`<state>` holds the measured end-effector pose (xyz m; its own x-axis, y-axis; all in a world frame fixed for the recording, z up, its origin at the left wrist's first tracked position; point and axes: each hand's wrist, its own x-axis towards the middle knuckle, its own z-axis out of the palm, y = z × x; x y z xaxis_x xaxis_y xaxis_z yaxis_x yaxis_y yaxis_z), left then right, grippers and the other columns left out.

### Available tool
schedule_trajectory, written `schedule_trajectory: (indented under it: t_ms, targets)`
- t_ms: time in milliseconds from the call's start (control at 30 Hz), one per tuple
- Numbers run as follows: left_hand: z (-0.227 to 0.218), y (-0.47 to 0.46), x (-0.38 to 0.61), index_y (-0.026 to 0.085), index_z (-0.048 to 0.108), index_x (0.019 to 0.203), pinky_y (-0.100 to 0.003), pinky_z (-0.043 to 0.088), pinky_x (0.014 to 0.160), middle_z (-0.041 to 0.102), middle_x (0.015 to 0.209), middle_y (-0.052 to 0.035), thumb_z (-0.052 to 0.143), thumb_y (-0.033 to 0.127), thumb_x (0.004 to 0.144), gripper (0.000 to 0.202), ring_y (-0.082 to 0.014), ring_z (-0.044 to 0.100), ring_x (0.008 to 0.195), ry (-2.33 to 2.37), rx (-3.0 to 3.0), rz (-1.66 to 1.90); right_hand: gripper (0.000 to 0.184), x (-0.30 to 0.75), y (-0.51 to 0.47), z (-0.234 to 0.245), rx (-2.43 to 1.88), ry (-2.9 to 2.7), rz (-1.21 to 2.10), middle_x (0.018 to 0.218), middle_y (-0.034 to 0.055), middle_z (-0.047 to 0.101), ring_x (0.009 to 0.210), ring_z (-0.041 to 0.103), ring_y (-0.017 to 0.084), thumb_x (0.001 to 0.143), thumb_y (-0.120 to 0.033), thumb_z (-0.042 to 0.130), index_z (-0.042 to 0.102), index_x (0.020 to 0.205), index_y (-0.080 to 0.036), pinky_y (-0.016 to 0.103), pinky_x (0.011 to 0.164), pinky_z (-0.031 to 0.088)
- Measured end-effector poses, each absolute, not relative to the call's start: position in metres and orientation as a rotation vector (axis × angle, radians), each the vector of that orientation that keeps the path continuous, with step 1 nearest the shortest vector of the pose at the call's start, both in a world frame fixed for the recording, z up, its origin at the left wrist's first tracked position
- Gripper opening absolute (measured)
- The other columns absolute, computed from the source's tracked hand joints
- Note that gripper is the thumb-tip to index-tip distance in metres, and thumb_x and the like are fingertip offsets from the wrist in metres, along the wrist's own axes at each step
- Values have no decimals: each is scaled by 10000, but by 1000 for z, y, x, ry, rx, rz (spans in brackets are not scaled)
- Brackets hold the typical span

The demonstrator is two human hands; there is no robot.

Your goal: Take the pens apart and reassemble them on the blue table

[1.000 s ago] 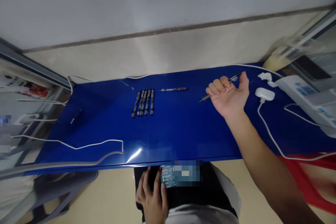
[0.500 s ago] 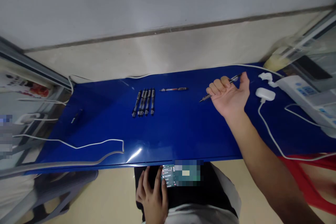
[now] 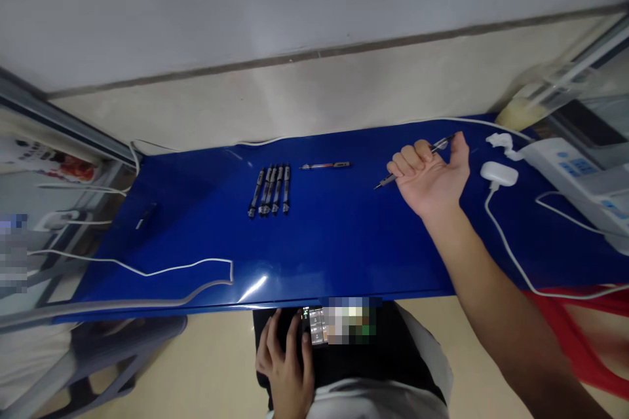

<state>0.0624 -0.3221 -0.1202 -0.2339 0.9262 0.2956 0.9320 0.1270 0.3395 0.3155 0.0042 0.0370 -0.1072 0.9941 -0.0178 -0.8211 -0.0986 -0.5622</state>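
My right hand point(image 3: 428, 173) is raised palm up over the right part of the blue table, closed on a pen point(image 3: 388, 180). The pen slants behind the curled fingers, its tip out at the left and its other end by the thumb. My left hand point(image 3: 287, 357) lies on my lap with fingers stretched, touching the left end of a phone point(image 3: 317, 326) with a lit screen, partly pixelated. Several clear-barrelled pens point(image 3: 269, 191) lie side by side left of the table's middle. A single pen point(image 3: 325, 165) lies crosswise to their right.
On the blue table point(image 3: 344, 236), a white earphone case point(image 3: 498, 173) with a cable and a crumpled tissue point(image 3: 502, 142) lie at the right. A white box point(image 3: 565, 170) stands beyond. White cables point(image 3: 147, 273) cross the left front. A small dark object point(image 3: 146, 216) lies at left.
The phone's screen has switched from a bluish-green picture to a darker one. Both hands stay nearly in place, and the pen is still in my right hand. The view has shifted slightly.
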Motion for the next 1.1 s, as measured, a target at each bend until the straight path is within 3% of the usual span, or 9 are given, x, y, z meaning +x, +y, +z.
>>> schedule_trajectory:
  t_ms: [267, 600, 1100]
  targets:
    - [-108, -330, 59, 327, 717, 1171, -517, 376, 1071, 414, 1506, -66, 580, 177, 864, 368, -331, 390, 1365, -2097, -2352, -828, 611, 316, 5, 36, -448, -488, 1624, 476, -25, 305, 433, 331, 135, 901, -708, 424, 222, 586, -226, 326, 467, 347]
    - [-108, -330, 52, 290, 694, 1222, -493, 396, 1019, 401, 1504, -98, 568, 231, 857, 391, -339, 372, 1355, -1945, -2462, -824, 620, 316, 5, 35, -441, -475, 1629, 475, -23, 307, 424, 344, 135, 906, -716, 418, 231, 571, -229, 330, 456, 349]
    - [-111, -331, 46, 322, 681, 1255, -508, 353, 1011, 427, 1462, -114, 543, 303, 878, 401, -347, 401, 1329, -1846, -2538, -717, 587, 317, 7, 31, -443, -473, 1638, 494, -21, 290, 439, 323, 136, 936, -693, 310, 199, 597, -227, 327, 475, 349]
